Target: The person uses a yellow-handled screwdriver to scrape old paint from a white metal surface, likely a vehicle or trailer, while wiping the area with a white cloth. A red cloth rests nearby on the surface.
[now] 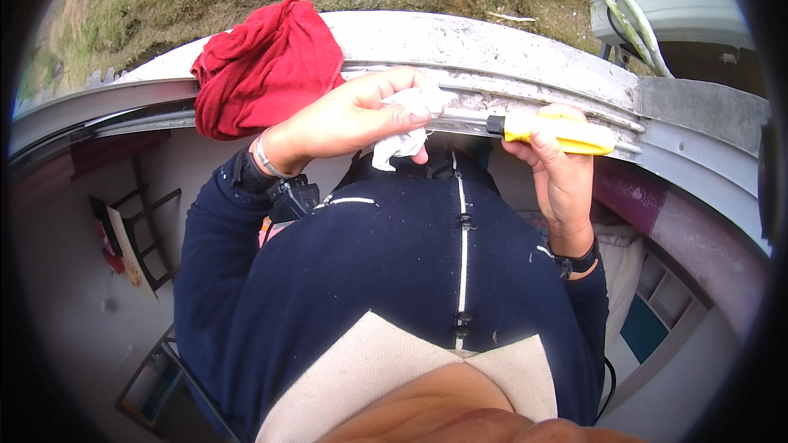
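My left hand (363, 114) holds a crumpled white tissue or thin cloth (400, 144) above the window track. In my right hand (557, 166) is a screwdriver-like tool with a yellow handle (585, 135) and a black collar. Its thin metal shaft (458, 117) points left towards the white wad; the tip is hidden by the wad and my left fingers. Beneath both hands runs the metal sliding-window track (517, 95), with dirt along its grooves. A red cloth (265, 74) lies bunched over the frame, left of my left hand.
Beyond the track is a pale outer sill (431, 37) with grass below. An outdoor unit with wrapped pipes (637, 31) stands at the upper right. A purple patterned curtain or panel (634, 197) is inside at right. A dark rack (141, 234) stands at left.
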Tool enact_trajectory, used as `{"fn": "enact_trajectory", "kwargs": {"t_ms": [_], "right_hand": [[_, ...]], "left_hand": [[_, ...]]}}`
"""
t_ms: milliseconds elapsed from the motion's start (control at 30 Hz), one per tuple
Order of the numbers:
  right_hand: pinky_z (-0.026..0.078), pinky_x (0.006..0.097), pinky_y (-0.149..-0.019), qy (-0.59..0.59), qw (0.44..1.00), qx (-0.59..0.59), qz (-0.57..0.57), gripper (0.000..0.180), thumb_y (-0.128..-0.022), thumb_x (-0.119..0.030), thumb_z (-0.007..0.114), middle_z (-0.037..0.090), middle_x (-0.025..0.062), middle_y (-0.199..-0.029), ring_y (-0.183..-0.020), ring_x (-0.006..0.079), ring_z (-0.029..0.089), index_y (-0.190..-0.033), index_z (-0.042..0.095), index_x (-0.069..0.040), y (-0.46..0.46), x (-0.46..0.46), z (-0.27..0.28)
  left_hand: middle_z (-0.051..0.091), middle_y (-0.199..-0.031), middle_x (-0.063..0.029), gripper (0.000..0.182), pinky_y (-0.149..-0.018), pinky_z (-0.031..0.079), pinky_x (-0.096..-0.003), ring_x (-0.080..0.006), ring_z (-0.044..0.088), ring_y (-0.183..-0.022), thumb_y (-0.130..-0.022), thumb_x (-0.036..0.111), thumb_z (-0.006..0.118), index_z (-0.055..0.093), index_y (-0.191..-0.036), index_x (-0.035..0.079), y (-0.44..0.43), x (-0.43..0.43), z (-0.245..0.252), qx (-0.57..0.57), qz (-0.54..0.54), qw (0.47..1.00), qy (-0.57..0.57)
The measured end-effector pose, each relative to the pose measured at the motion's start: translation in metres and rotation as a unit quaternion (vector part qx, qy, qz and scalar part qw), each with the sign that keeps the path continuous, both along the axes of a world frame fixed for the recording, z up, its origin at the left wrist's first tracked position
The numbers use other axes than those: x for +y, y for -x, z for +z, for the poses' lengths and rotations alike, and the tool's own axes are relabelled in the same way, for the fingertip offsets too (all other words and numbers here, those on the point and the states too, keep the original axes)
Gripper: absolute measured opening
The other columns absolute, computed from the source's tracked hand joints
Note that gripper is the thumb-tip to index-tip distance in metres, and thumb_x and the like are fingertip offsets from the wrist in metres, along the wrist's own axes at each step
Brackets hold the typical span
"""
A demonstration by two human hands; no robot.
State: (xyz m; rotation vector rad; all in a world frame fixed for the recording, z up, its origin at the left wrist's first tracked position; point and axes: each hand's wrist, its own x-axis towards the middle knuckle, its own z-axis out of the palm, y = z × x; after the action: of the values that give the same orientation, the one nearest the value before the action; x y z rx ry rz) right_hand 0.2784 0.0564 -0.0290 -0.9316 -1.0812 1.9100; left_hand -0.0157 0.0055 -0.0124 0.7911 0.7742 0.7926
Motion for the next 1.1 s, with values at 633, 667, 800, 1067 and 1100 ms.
{"fn": "enact_trajectory", "kwargs": {"t_ms": [633,667,800,1067,1100], "right_hand": [[0.053,0.0297,-0.084,-0.303,0.94,-0.091,0.127,0.017,-0.079,-0.005,0.083,0.072,0.0083,-0.102,-0.095,0.0181,0.066,-0.095,0.077,-0.003,0.061,0.021,0.051],[0.053,0.0294,-0.082,-0.303,0.932,-0.134,0.148,0.017,-0.079,-0.006,0.083,0.072,0.0082,-0.101,-0.094,0.0181,0.068,-0.094,0.076,-0.004,0.062,0.021,0.06],[0.057,0.0301,-0.073,-0.5,0.833,-0.203,0.123,0.025,-0.075,-0.013,0.088,0.072,0.0079,-0.096,-0.084,0.0202,0.072,-0.094,0.073,-0.007,0.061,0.025,0.074],[0.056,0.0329,-0.068,-0.592,0.771,-0.204,0.12,0.023,-0.073,-0.012,0.087,0.07,0.0057,-0.095,-0.08,0.024,0.07,-0.09,0.073,-0.007,0.054,0.021,0.065],[0.056,0.0329,-0.068,-0.589,0.761,-0.234,0.142,0.023,-0.073,-0.012,0.087,0.07,0.0061,-0.095,-0.081,0.0245,0.07,-0.09,0.072,-0.007,0.053,0.019,0.067]], "left_hand": [[0.067,-0.096,-0.0085,0.02,-0.077,0.056,-0.0281,-0.0169,0.071,-0.086,-0.103,0.014,0.058,0.059,-0.119,0.001,0.031,-0.004,0.044,0.026,0.231,0.961,-0.148],[0.067,-0.096,-0.0081,0.02,-0.075,0.056,-0.0279,-0.0173,0.071,-0.085,-0.103,0.015,0.059,0.058,-0.118,0.002,0.033,-0.008,0.041,0.041,0.232,0.963,-0.131],[0.067,-0.096,-0.0082,0.023,-0.066,0.055,-0.0267,-0.0191,0.072,-0.083,-0.102,0.015,0.06,0.054,-0.121,0.004,0.039,-0.027,0.032,0.025,0.242,0.962,-0.12],[0.067,-0.099,-0.0063,0.018,-0.077,0.055,-0.0269,-0.0171,0.072,-0.086,-0.103,0.012,0.059,0.052,-0.118,0.005,0.041,-0.041,0.017,0.021,0.211,0.972,-0.104],[0.067,-0.099,-0.0061,0.018,-0.077,0.055,-0.027,-0.0171,0.072,-0.087,-0.103,0.012,0.06,0.052,-0.118,0.005,0.042,-0.041,0.016,0.017,0.208,0.973,-0.102]]}}
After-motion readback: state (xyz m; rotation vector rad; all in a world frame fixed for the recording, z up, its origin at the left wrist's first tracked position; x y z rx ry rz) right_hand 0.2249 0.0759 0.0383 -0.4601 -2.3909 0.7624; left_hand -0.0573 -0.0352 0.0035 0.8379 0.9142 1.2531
